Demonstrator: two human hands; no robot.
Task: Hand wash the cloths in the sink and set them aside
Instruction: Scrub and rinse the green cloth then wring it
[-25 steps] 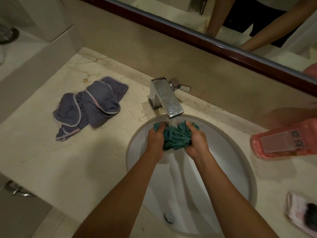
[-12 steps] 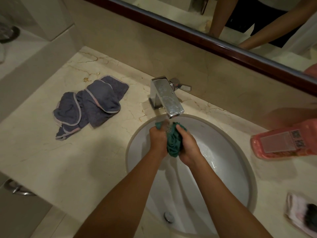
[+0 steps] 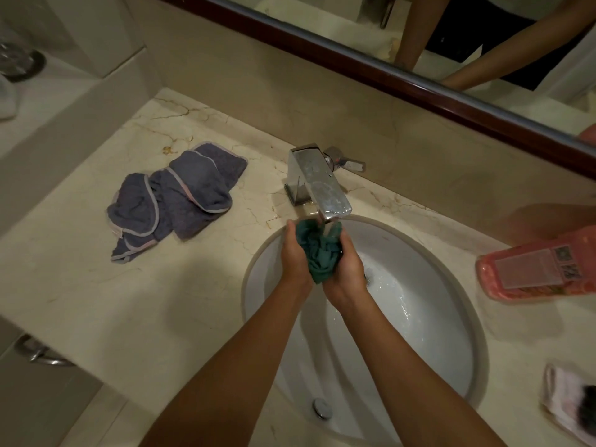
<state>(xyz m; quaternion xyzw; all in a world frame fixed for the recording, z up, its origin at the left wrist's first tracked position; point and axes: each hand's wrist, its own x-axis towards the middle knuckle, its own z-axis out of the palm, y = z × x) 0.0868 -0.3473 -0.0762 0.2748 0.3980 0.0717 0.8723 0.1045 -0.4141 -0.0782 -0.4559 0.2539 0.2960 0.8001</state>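
Observation:
A bunched teal cloth [image 3: 318,253] is squeezed between my two hands right under the chrome tap [image 3: 319,185], over the white oval sink [image 3: 451,285]. My left hand [image 3: 294,253] grips its left side. My right hand [image 3: 347,269] grips its right side. Water runs from the spout onto the cloth and splashes into the basin to the right of my hands. Several grey-blue cloths [image 3: 174,195] with pale trim lie in a crumpled heap on the marble counter [image 3: 129,301], left of the tap.
An orange-pink bottle [image 3: 538,269] lies on its side on the counter right of the sink. A pale cloth with a dark patch [image 3: 571,404] sits at the right edge. The sink drain [image 3: 322,409] is near me. A mirror [image 3: 419,33] runs along the back wall.
My hands have pressed closer together, squeezing the teal cloth from a wide bunch into a narrow upright wad under the tap. More water now splashes in the basin.

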